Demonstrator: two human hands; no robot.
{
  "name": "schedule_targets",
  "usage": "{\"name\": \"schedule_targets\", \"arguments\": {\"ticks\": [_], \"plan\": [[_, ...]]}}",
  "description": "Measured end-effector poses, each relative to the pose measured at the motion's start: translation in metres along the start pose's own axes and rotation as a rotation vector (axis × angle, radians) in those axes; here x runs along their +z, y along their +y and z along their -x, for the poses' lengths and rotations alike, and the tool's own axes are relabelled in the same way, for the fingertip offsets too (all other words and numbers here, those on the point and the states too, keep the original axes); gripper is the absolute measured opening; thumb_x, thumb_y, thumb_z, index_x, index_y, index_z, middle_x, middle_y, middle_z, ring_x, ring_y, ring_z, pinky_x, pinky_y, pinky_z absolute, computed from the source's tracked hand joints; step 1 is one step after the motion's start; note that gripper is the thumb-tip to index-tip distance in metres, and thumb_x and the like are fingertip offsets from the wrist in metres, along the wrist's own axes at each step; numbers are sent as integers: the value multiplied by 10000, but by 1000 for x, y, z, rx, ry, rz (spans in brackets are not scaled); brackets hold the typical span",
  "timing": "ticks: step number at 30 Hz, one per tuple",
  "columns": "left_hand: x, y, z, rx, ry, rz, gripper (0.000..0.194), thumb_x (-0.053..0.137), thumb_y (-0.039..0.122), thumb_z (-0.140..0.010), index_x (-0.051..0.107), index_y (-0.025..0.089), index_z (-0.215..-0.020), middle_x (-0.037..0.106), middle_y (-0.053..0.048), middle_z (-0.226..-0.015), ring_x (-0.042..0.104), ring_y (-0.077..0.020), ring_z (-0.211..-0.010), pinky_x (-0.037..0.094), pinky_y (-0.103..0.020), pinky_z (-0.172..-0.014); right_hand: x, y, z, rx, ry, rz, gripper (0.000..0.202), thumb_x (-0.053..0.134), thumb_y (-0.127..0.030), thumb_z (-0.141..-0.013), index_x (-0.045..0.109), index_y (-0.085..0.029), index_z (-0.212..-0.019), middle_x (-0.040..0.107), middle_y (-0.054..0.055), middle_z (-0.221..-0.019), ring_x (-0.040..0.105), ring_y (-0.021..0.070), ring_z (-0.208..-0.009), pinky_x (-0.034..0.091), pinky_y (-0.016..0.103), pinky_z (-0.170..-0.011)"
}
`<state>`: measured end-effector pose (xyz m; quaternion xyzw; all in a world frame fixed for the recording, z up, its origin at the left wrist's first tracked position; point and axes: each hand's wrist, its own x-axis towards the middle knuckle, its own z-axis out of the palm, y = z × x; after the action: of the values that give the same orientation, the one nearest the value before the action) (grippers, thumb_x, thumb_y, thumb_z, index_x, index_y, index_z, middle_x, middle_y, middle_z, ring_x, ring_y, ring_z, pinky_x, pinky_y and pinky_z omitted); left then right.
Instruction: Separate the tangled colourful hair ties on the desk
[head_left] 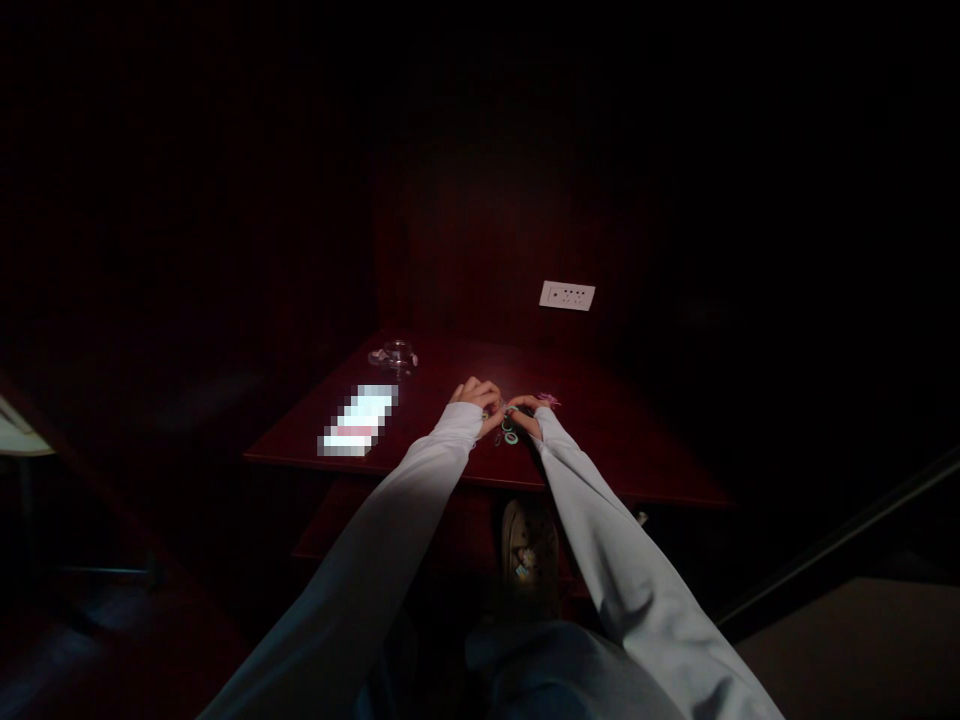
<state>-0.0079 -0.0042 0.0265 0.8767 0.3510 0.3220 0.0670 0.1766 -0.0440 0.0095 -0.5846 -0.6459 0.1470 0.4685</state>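
Observation:
My left hand [480, 397] and my right hand [529, 410] meet over the table [442, 360], fingers curled toward each other. Between the fingertips is something small, pale and partly green, too small and dim to name. Just below the right fingers shows a pale green ring [511, 438]. A thin clear loop [497, 440] lies beside that ring, under the left hand. Behind the right hand lies a small pink spiky-looking thing [550, 400]. Both wrists are covered by light grey sleeves.
To the left lies a bright blurred-out rectangle [358, 420]. Behind it stands a round clear container [398, 355] with pinkish bits around it. A white socket plate [567, 295] is on the back panel. Below the table edge shows a shoe [529, 545]. The surroundings are very dark.

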Motion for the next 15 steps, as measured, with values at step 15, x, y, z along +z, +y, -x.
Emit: {"name": "schedule_targets", "arguments": {"ticks": [15], "plan": [[-1,0,3,-13,48,4,104,647,210,-930,731,259,-892,740,-14,-1164,561,-242,-1124,415,-377,-938,1,3,6,7,-25,81,182,688,-431,-844,764,-275,-898,734,52,-959,597,293,-1112,478,444,-1017]]}}
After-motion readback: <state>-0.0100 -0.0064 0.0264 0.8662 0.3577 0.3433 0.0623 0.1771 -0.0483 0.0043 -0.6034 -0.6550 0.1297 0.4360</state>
